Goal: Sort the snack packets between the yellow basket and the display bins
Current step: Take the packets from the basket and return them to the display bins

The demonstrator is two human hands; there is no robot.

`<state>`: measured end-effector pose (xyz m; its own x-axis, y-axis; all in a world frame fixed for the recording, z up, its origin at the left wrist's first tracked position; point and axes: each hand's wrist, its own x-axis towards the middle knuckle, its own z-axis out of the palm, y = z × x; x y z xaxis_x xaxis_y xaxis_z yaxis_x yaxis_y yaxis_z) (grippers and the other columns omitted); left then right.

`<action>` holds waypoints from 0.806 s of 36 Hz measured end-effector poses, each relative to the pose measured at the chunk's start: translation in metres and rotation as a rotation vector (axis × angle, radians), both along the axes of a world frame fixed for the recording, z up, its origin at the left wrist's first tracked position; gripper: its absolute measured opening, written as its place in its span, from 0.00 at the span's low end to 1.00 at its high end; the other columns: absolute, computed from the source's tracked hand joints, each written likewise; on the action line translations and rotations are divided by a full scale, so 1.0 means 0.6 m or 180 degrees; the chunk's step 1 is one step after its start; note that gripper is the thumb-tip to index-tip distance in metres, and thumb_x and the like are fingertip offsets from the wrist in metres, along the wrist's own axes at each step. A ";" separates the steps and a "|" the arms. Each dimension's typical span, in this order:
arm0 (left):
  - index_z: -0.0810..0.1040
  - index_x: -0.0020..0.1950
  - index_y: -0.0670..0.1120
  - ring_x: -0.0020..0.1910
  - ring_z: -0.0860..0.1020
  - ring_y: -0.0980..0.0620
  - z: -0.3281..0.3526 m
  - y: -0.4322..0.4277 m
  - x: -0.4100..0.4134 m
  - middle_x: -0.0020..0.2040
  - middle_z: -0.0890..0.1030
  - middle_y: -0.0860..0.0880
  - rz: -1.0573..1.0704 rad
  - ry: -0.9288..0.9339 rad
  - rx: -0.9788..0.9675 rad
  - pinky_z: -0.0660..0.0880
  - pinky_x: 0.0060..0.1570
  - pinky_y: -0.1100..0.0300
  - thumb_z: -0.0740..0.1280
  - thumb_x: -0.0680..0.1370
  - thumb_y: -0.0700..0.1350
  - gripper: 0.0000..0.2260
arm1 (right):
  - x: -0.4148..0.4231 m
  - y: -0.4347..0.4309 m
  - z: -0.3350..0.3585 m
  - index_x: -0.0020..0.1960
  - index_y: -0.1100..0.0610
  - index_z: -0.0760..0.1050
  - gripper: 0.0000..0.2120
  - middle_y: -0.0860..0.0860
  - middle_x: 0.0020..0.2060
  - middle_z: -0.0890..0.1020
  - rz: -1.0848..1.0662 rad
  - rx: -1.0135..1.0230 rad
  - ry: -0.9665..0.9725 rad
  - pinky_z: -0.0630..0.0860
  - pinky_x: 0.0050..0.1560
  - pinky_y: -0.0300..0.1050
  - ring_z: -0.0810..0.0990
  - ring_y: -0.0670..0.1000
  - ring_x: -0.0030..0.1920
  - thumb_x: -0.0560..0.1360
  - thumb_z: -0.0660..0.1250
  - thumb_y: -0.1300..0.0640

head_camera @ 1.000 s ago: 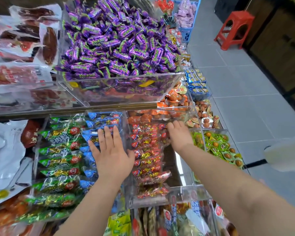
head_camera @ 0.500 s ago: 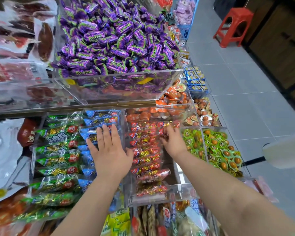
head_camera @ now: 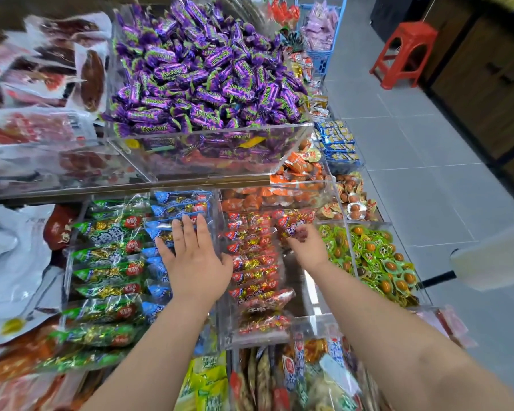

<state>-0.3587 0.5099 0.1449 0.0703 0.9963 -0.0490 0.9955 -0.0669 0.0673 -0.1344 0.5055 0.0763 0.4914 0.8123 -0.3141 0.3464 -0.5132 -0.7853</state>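
Biggest of all: a tiered shelf (head_camera: 101, 189) of clear bins, filling the left and middle of the view. On its upper tier, toward the far edge, a large clear bin (head_camera: 250, 128) heaped with purple sweets (head_camera: 208, 84), jutting out over the back of the lower row and crowding any reach to that end.

On the lower tier, long rows laid crosswise, probably for neat facing: green packets (head_camera: 107, 271) toward the left edge, blue packets (head_camera: 181, 203) beside them, red packets (head_camera: 252, 271) in the next bin to the right. Near the right edge, small round green packs (head_camera: 377, 256); behind those, orange packs (head_camera: 300, 170). Off the shelf, on the tiled floor at far right, a red stool (head_camera: 404, 51). No yellow basket in view.

Left hand (head_camera: 196, 262) laid flat on the blue packets, fingers straight, gripping nothing; likely steadying that row. Right hand (head_camera: 309, 247) at the far end of the red row, fingers curled, pinching one red packet (head_camera: 294, 223) raised and tilted above the stack. Being drawn out or set in: cannot tell which.

In the way: the overhanging upper bin above, and the thin clear wall between the red row and the round green packs.
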 end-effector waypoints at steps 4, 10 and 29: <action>0.43 0.79 0.46 0.78 0.41 0.44 0.014 -0.002 -0.002 0.79 0.45 0.43 -0.0083 -0.0164 -0.0122 0.36 0.71 0.38 0.57 0.75 0.61 0.39 | -0.006 -0.059 0.021 0.45 0.53 0.74 0.06 0.52 0.48 0.79 -0.0048 0.0015 0.0584 0.77 0.48 0.47 0.77 0.50 0.43 0.76 0.64 0.63; 0.69 0.72 0.47 0.77 0.53 0.42 0.067 -0.035 -0.008 0.76 0.62 0.40 -0.0386 -0.1723 0.0068 0.44 0.74 0.47 0.66 0.76 0.51 0.25 | -0.026 -0.161 0.097 0.44 0.51 0.75 0.07 0.49 0.40 0.79 0.0073 0.0164 0.0963 0.76 0.43 0.44 0.78 0.49 0.41 0.77 0.64 0.61; 0.72 0.42 0.47 0.22 0.73 0.56 -0.152 -0.465 0.025 0.35 0.73 0.46 0.0022 -0.1828 -0.4153 0.65 0.21 0.68 0.59 0.82 0.42 0.09 | -0.134 -0.832 -0.071 0.41 0.55 0.69 0.09 0.50 0.31 0.72 -0.2932 -0.1222 0.2107 0.70 0.27 0.36 0.74 0.44 0.27 0.79 0.57 0.63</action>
<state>-0.3439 0.2306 0.0537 0.3897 0.2606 -0.8833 0.8095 0.3604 0.4635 -0.2151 0.0066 0.0335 0.4907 0.0377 -0.8705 -0.6881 -0.5961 -0.4137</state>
